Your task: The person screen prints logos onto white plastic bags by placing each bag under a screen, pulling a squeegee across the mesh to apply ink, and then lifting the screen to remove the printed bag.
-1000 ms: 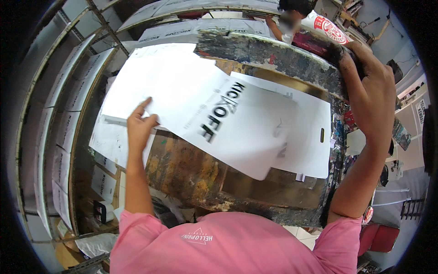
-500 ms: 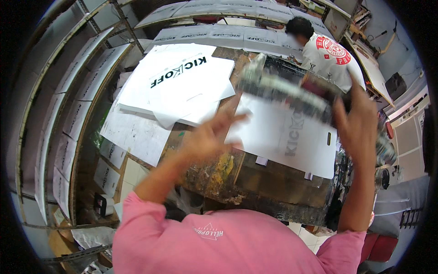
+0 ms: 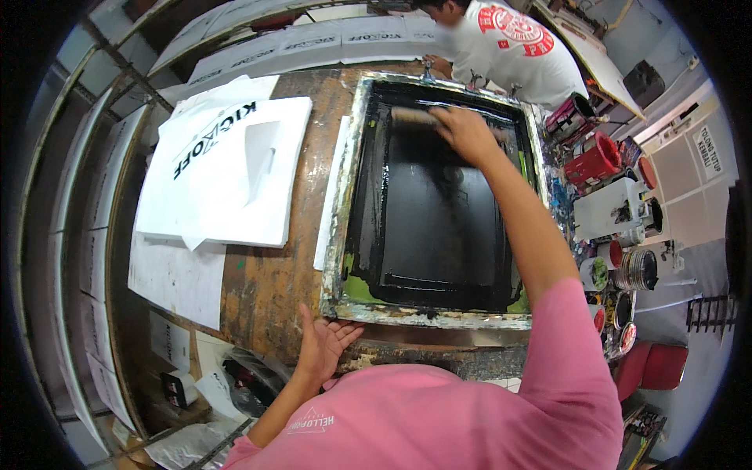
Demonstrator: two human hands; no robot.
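Standing beside the person in the pink shirt, this is what lies in front of them, biggest first.

Surface: the worn, paint-stained wooden surface (image 3: pixel 274 282) carries everything and runs away from the person toward shelves of white sheets.
Screen frame: a large printing screen frame (image 3: pixel 345 235) lies flat on the surface, right of centre, its mesh covered in black ink with green patches at the near corners and a scuffed, pale rim.
Stack of printed bags: a pile of white bags (image 3: pixel 227 172) with black lettering sits on the surface to the left of the frame, apart from it.
Loose paper: a white sheet (image 3: pixel 176 278) lies under and just in front of the stack, hanging toward the near left edge.
Co-worker: another person in a white shirt with a red print (image 3: pixel 517 43) stands at the far end of the frame.
Right hand: the right hand (image 3: pixel 466 133) is closed over the squeegee at the far end of the mesh.
Left hand: the left hand (image 3: pixel 325 348) is wide, fingers spread, resting against the near left corner of the frame's rim.
Squeegee: the squeegee (image 3: pixel 415 117) lies crosswise on the inked mesh, its handle sticking out to the left of the gripping fingers.
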